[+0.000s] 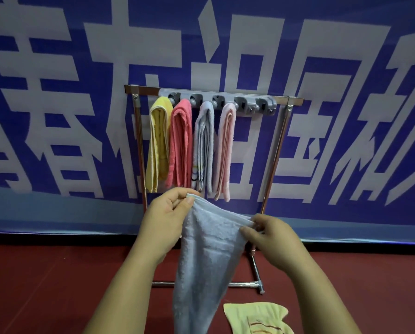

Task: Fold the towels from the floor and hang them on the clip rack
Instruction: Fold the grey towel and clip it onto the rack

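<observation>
A light blue towel (207, 256) hangs in front of me, held by its top edge. My left hand (164, 220) pinches the upper left corner and my right hand (272, 239) pinches the right end, a little lower. Behind them stands the clip rack (247, 102), a grey clip bar on a metal frame. Folded towels hang from its clips: yellow (158, 143), coral (181, 145), pale blue-grey (204, 148) and pink (225, 150). The rightmost clip (264, 104) holds nothing. A pale yellow towel (257, 318) lies on the red floor at the lower right.
A large blue banner (346, 116) with white characters covers the wall behind the rack. The rack's metal foot bar (246, 284) runs along the red floor (45, 285) just behind the hanging towel.
</observation>
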Demonstrator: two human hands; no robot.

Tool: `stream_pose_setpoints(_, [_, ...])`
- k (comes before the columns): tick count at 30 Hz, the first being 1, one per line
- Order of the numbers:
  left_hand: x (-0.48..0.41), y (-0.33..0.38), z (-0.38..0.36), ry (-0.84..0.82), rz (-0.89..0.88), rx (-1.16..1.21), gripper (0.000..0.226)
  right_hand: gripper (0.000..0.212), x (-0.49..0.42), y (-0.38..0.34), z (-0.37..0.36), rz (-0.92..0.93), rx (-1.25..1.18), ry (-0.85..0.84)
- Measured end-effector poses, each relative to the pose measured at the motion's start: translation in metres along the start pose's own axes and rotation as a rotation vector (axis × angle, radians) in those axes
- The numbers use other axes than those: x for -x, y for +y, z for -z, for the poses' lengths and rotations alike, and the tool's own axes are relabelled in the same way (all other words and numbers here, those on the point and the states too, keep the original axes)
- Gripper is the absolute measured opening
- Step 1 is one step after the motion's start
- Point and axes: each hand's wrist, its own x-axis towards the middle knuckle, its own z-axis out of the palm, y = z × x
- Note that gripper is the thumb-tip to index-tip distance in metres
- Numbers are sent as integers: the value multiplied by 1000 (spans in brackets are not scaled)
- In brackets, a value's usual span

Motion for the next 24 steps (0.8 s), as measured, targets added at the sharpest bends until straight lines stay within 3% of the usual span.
stream_pose_setpoints(6, [-8, 3, 16, -22, -41, 40, 20, 9, 8, -23, 36, 90, -217, 167])
stream_pose_setpoints(12, [-11, 16, 26, -54, -50, 339, 16, 9, 23, -48, 67, 278, -816, 99])
stream_pose_setpoints(16, [-10, 23, 28, -85, -87, 388, 20, 34, 24, -48, 74, 310, -1030, -22])
stream_pose_setpoints(18, [-9, 25, 30, -100, -102, 396, 20, 40, 25, -47, 79, 284, -995, -37])
stream_pose_setpoints(24, [-10, 32, 30, -123, -153, 295, 24, 22, 24, -43, 82, 272, -637, 91])
